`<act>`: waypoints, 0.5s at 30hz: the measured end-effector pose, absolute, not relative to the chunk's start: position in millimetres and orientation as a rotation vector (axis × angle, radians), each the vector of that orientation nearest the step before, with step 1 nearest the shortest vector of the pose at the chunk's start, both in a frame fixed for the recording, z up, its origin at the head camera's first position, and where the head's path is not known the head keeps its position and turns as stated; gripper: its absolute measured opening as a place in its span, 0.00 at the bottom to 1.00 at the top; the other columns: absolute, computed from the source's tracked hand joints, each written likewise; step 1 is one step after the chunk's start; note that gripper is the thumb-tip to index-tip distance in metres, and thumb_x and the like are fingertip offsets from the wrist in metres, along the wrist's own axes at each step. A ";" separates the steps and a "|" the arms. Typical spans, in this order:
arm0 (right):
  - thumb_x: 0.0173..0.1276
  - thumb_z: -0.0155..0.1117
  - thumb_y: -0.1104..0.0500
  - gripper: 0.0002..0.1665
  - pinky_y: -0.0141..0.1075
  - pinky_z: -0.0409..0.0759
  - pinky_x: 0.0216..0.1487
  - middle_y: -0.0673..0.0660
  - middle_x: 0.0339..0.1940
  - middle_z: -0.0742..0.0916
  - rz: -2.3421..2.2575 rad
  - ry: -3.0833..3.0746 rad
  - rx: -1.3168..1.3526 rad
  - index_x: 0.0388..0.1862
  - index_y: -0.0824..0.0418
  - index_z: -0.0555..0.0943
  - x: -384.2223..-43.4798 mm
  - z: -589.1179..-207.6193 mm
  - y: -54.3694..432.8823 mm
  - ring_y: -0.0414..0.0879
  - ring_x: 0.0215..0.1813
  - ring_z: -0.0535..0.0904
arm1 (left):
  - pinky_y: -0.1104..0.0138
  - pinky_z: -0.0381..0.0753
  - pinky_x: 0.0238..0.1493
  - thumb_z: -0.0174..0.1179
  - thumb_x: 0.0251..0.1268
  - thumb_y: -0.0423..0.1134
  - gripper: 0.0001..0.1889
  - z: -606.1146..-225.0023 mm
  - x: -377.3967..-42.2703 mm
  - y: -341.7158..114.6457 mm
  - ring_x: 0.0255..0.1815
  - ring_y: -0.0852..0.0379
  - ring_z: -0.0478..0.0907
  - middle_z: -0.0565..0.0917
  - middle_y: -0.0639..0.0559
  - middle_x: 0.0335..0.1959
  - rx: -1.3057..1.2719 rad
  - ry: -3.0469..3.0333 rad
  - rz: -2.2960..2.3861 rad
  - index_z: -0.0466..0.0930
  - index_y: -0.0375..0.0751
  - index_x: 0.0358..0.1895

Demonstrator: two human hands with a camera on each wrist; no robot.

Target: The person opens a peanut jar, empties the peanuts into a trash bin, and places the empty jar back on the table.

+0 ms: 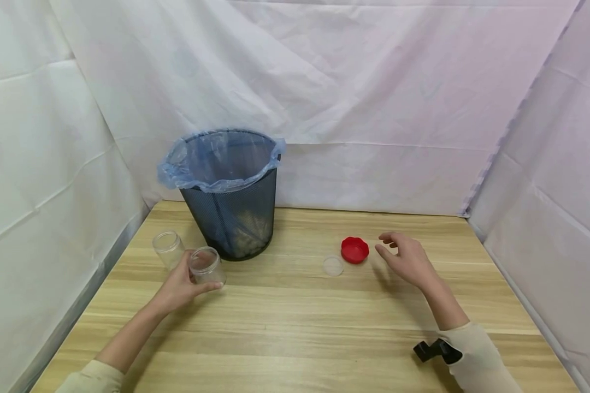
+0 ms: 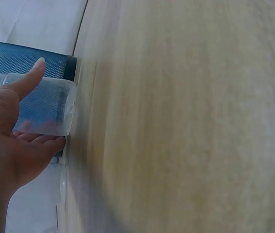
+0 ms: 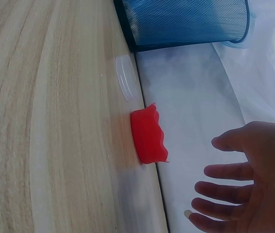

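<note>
My left hand (image 1: 181, 288) grips a clear jar (image 1: 208, 263) with no lid on it, thumb on the near side and fingers behind. In the left wrist view the jar's base is close to the tabletop. A second clear open jar (image 1: 167, 243) stands just behind that hand, partly hidden by it. At the right, my right hand (image 1: 409, 261) hovers over the table with its fingers loosely bent and nothing in them. Beside its fingertips lies a red scalloped lid (image 1: 355, 251), hollow side up. A thin clear disc (image 1: 333, 266) lies left of the lid.
A dark mesh bin (image 1: 243, 218) lined with a blue plastic bag (image 1: 177, 177) stands at the back left, close behind the held jar. White cloth (image 1: 373, 109) hangs around the back and sides of the wooden table (image 1: 285, 327).
</note>
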State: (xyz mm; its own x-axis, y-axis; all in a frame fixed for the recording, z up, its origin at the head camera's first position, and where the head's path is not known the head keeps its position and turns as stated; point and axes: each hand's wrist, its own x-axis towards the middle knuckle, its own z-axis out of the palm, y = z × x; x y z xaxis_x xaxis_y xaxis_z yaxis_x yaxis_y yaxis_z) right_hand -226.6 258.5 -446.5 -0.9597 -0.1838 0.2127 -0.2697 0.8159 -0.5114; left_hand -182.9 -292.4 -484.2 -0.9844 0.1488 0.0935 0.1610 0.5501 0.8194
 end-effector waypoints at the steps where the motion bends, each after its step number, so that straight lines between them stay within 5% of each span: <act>1: 0.81 0.66 0.54 0.23 0.60 0.86 0.56 0.68 0.60 0.89 0.837 -2.846 0.355 0.64 0.70 0.83 -226.7 -446.8 258.6 0.66 0.61 0.85 | 0.71 0.77 0.47 0.83 0.59 0.43 0.42 -484.2 -183.0 -292.8 0.51 0.60 0.77 0.83 0.37 0.62 -0.275 -2.759 -1.449 0.66 0.36 0.71; 8: 0.81 0.66 0.54 0.23 0.60 0.87 0.56 0.68 0.59 0.89 0.832 -2.843 0.362 0.64 0.69 0.83 -227.7 -447.5 259.2 0.66 0.60 0.86 | 0.71 0.78 0.54 0.84 0.56 0.42 0.45 -483.9 -180.8 -292.4 0.62 0.44 0.80 0.83 0.36 0.64 -0.251 -2.738 -1.418 0.66 0.35 0.72; 15: 0.81 0.66 0.54 0.23 0.60 0.87 0.55 0.68 0.59 0.89 0.828 -2.846 0.369 0.64 0.70 0.83 -228.5 -450.0 259.7 0.66 0.60 0.85 | 0.82 0.71 0.61 0.83 0.58 0.41 0.49 -471.0 -177.2 -292.2 0.70 0.34 0.79 0.81 0.31 0.68 -0.268 -2.705 -1.457 0.62 0.31 0.77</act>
State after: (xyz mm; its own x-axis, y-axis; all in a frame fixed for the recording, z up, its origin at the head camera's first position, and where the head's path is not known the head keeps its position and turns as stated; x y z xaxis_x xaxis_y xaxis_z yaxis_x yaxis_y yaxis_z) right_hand -228.5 259.7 -450.0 -0.9577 -0.1916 0.2148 -0.2769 0.8167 -0.5063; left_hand -177.2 -292.2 -471.0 -0.9833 0.1251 0.1319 0.1790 0.5389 0.8232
